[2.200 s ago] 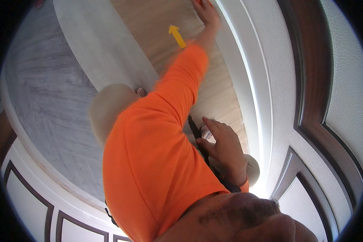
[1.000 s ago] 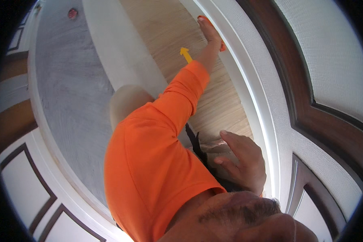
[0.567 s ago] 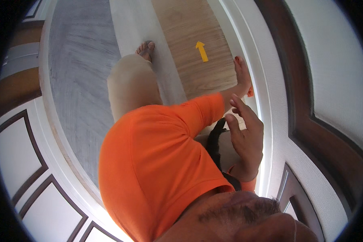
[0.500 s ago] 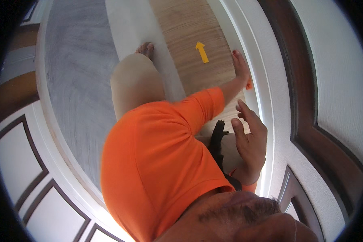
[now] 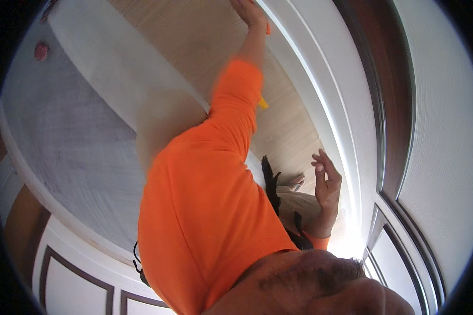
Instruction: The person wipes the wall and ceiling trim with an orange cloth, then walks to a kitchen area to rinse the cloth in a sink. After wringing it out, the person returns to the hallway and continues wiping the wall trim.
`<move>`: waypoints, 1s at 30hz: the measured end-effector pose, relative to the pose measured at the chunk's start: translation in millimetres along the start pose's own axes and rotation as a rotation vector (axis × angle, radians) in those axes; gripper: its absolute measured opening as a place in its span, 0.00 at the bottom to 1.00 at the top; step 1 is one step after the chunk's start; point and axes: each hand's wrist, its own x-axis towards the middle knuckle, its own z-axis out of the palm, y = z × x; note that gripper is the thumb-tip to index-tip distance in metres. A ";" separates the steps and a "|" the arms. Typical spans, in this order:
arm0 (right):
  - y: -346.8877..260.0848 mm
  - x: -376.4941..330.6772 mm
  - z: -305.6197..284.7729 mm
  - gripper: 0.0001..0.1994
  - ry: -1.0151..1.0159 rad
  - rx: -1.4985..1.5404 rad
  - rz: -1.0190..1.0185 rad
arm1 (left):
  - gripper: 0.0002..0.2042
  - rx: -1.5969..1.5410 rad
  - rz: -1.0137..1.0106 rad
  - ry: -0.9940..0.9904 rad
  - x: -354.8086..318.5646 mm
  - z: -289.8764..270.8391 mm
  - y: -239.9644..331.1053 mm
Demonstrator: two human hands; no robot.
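The left hand (image 5: 249,13) reaches far ahead, fingers wrapped on a small orange thing (image 5: 267,27) beside the white door frame (image 5: 320,100). The right hand (image 5: 327,184) stays near, loose and holding nothing.

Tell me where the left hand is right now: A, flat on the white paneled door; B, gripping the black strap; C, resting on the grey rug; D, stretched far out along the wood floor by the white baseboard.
D: the left hand reaches out over the wood floor beside the white baseboard.

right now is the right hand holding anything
No, the right hand is open and empty, fingers spread, beside the white baseboard.
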 end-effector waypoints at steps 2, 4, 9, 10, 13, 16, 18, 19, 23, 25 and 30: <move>-30.8 0.0 17.2 0.20 -0.038 -0.082 0.068 | 0.43 -0.035 0.150 0.078 31.0 -13.5 -16.6; -51.9 -2.8 28.1 0.21 -0.058 -0.069 0.116 | 0.43 0.044 0.143 0.122 4.9 -21.7 -49.4; -142.4 45.8 25.7 0.22 -0.188 -0.083 -0.062 | 0.42 0.384 -0.095 0.179 -153.1 1.4 -89.2; -137.3 69.2 29.2 0.22 -0.183 -0.115 -0.159 | 0.41 0.354 -0.161 0.195 -144.6 3.3 -63.9; -165.6 113.5 42.4 0.24 -0.169 -0.220 -0.406 | 0.41 0.374 -0.156 0.217 -75.8 1.7 -39.1; -162.6 114.9 60.3 0.24 -0.224 -0.130 -0.453 | 0.41 0.414 0.179 0.017 29.2 -3.8 23.1; -153.0 110.0 64.8 0.24 -0.329 -0.121 -0.526 | 0.41 0.617 0.354 -0.115 63.2 -27.1 51.2; -152.3 108.0 61.5 0.25 -0.374 -0.147 -0.564 | 0.42 0.516 0.296 -0.090 66.2 -25.3 53.5; -150.1 108.5 47.1 0.27 -0.334 -0.260 -0.738 | 0.42 0.176 0.205 -0.007 61.0 -14.5 30.3; -146.0 107.9 37.8 0.27 -0.288 -0.290 -0.733 | 0.37 0.183 0.177 0.061 9.7 -31.6 -30.8; -148.8 101.8 30.5 0.28 -0.314 -0.335 -0.827 | 0.35 0.060 -0.079 0.135 -123.8 -38.3 -99.5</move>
